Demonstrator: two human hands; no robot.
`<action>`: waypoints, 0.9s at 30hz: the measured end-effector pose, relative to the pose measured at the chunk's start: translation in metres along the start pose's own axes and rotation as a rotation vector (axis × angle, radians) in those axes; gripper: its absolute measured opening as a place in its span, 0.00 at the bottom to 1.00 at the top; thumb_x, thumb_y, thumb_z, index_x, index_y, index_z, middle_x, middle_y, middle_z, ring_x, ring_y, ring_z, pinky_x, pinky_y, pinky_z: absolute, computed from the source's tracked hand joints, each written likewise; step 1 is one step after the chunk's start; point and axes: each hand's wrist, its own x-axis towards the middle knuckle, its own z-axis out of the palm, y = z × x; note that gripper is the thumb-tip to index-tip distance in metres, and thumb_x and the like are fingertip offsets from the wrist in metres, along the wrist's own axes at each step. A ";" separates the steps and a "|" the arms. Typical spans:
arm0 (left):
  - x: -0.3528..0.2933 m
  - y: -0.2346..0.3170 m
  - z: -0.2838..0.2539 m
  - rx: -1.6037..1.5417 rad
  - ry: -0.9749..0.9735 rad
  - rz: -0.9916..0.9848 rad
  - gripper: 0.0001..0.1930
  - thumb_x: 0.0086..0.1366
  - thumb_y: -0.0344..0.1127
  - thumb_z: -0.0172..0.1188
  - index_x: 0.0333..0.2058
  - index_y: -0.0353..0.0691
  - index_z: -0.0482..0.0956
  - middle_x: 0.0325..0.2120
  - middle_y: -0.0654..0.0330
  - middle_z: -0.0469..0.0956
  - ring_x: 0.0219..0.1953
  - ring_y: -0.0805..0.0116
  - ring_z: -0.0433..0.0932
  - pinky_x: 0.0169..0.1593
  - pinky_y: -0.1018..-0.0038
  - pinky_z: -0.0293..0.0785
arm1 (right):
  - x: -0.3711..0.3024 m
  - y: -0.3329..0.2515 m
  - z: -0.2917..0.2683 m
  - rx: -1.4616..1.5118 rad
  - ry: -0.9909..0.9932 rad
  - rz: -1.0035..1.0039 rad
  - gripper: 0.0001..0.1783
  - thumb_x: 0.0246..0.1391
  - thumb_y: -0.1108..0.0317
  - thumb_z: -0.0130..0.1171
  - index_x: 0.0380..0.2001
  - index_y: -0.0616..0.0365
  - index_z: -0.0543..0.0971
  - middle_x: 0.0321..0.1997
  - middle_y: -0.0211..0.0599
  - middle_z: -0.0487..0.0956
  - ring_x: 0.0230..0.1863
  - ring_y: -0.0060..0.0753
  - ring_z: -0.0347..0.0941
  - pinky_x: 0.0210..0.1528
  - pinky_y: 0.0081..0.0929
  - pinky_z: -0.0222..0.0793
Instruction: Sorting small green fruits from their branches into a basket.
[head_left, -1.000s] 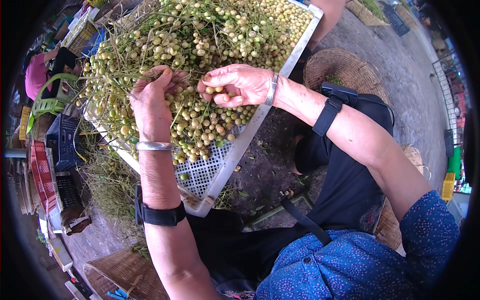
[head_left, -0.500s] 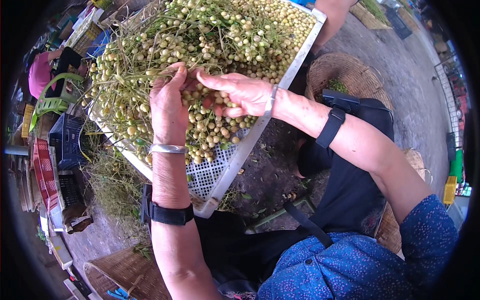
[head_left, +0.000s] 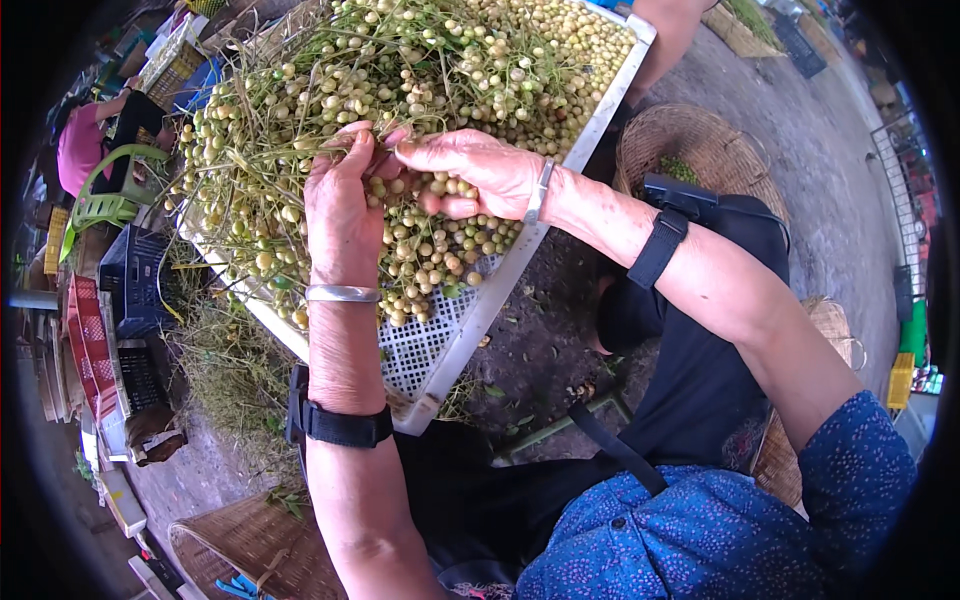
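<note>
Two bare hands work a heap of small round yellow-green fruits (head_left: 420, 90) on thin green stems, piled in a white perforated plastic tray (head_left: 440, 340) that sits tilted above the ground. The fruits fill the tray from its far edge down toward the near corner, where a patch of bare mesh shows. The left hand (head_left: 340, 205), a silver bangle (head_left: 342, 293) at the wrist and a black strap (head_left: 340, 425) further up the forearm, lies back-up on the heap near the tray's middle, its fingers (head_left: 365, 145) curled narrowly over a stem cluster. The right hand (head_left: 475, 170), also with a bangle and a black strap, reaches in over the tray's right edge; its fingertips meet the left hand's, pinched on a few fruits, with loose fruits under its palm. Whether either grip has lifted anything clear cannot be told.

Below the tray lies dark packed earth (head_left: 540, 340) littered with leaves and stems. A woven basket (head_left: 700, 150) stands just beyond the tray's right edge, another woven basket (head_left: 250, 545) near the lower left. Stacked plastic crates (head_left: 130, 280) crowd the tray's left side, with cut stems heaped under that edge. Grey pavement (head_left: 830, 200) opens to the right
</note>
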 end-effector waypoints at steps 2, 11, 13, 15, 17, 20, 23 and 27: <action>0.002 0.000 -0.002 0.023 -0.034 0.039 0.07 0.64 0.27 0.49 0.41 0.33 0.69 0.35 0.47 0.77 0.35 0.64 0.79 0.33 0.74 0.78 | 0.007 0.002 -0.009 -0.080 0.008 -0.029 0.16 0.57 0.56 0.53 0.33 0.61 0.75 0.21 0.30 0.72 0.13 0.12 0.61 0.10 0.09 0.50; 0.000 -0.002 0.003 -0.044 0.053 0.031 0.07 0.64 0.26 0.49 0.41 0.33 0.68 0.35 0.48 0.76 0.34 0.62 0.79 0.35 0.74 0.78 | 0.002 -0.001 -0.021 -0.157 -0.101 0.002 0.10 0.58 0.66 0.52 0.36 0.63 0.74 0.24 0.33 0.75 0.14 0.11 0.64 0.10 0.08 0.51; 0.000 -0.005 0.006 -0.092 0.059 0.052 0.08 0.64 0.26 0.49 0.41 0.33 0.68 0.35 0.49 0.76 0.36 0.60 0.79 0.36 0.73 0.78 | 0.004 0.002 -0.022 -0.194 -0.044 0.040 0.11 0.58 0.65 0.52 0.33 0.63 0.74 0.24 0.32 0.74 0.13 0.10 0.63 0.10 0.08 0.48; 0.001 -0.007 0.006 -0.096 0.056 0.059 0.08 0.63 0.26 0.50 0.41 0.33 0.68 0.35 0.49 0.76 0.37 0.60 0.79 0.36 0.73 0.77 | 0.005 0.000 -0.021 -0.283 -0.008 0.052 0.11 0.58 0.64 0.51 0.30 0.63 0.73 0.21 0.31 0.74 0.12 0.11 0.62 0.10 0.09 0.48; 0.002 -0.006 0.003 -0.099 0.053 0.066 0.08 0.63 0.25 0.50 0.41 0.32 0.68 0.35 0.48 0.76 0.38 0.59 0.79 0.37 0.74 0.77 | 0.005 -0.001 -0.016 -0.505 0.065 0.024 0.17 0.58 0.57 0.52 0.24 0.61 0.73 0.15 0.27 0.71 0.09 0.13 0.61 0.09 0.10 0.50; 0.006 -0.004 0.001 -0.101 0.076 0.114 0.07 0.63 0.25 0.51 0.40 0.33 0.69 0.35 0.49 0.76 0.37 0.61 0.79 0.36 0.76 0.76 | -0.002 0.000 -0.013 -0.577 0.171 0.060 0.23 0.56 0.50 0.53 0.21 0.60 0.72 0.13 0.28 0.70 0.08 0.14 0.62 0.08 0.11 0.53; 0.005 -0.009 0.000 -0.013 0.038 0.144 0.12 0.67 0.31 0.45 0.46 0.34 0.68 0.41 0.48 0.76 0.38 0.65 0.78 0.44 0.72 0.75 | -0.002 0.003 -0.009 -0.308 0.103 0.091 0.28 0.50 0.41 0.55 0.23 0.60 0.72 0.19 0.29 0.71 0.13 0.15 0.66 0.08 0.09 0.53; 0.000 -0.019 0.007 -0.124 -0.047 0.036 0.12 0.64 0.31 0.50 0.45 0.35 0.68 0.39 0.46 0.76 0.37 0.64 0.78 0.37 0.73 0.75 | 0.003 0.014 0.006 -0.245 0.003 0.007 0.24 0.52 0.47 0.56 0.34 0.61 0.71 0.24 0.31 0.71 0.18 0.15 0.67 0.10 0.09 0.54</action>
